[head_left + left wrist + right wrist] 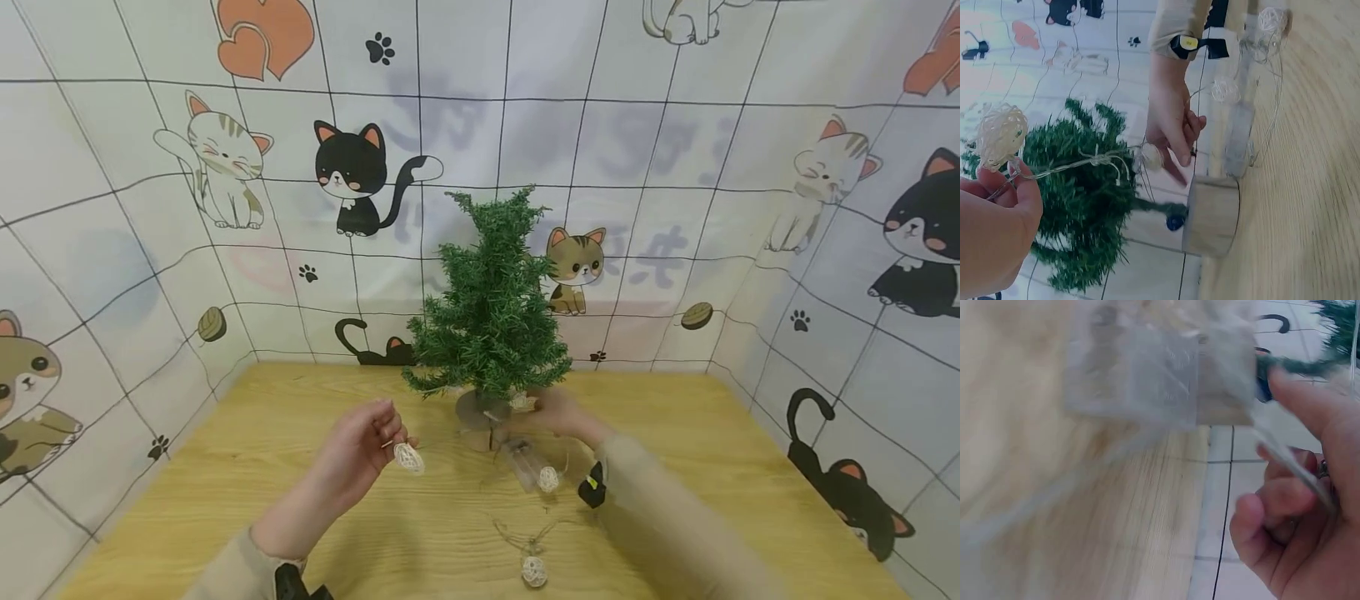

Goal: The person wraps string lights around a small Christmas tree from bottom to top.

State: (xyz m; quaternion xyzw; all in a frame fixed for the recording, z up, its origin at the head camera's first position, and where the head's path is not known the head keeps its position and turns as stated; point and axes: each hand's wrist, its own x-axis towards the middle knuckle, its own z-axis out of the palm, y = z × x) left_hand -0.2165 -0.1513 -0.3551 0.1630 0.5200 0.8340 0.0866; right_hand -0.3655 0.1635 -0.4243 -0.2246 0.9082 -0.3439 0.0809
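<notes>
A string of lights with white woven balls runs between the hands. My left hand (367,450) pinches its thin clear wire (1063,167) beside a woven ball (1002,136). A small green artificial tree (491,308) stands upright on a round greyish base (1212,215). My right hand (558,412) reaches beside that base, thumb apart from loosely bent fingers (1288,497). Another woven ball (522,402) appears right by its fingertips, under the lowest branches. In the right wrist view a blurred stretch of wire crosses in front of this palm.
A clear plastic box (527,465) lies before the base, with a woven ball (548,479) beside it. Nearer the front, one more ball (534,571) and looped wire lie on the wooden table (247,442). A cat-print cloth (465,125) encloses the back and sides.
</notes>
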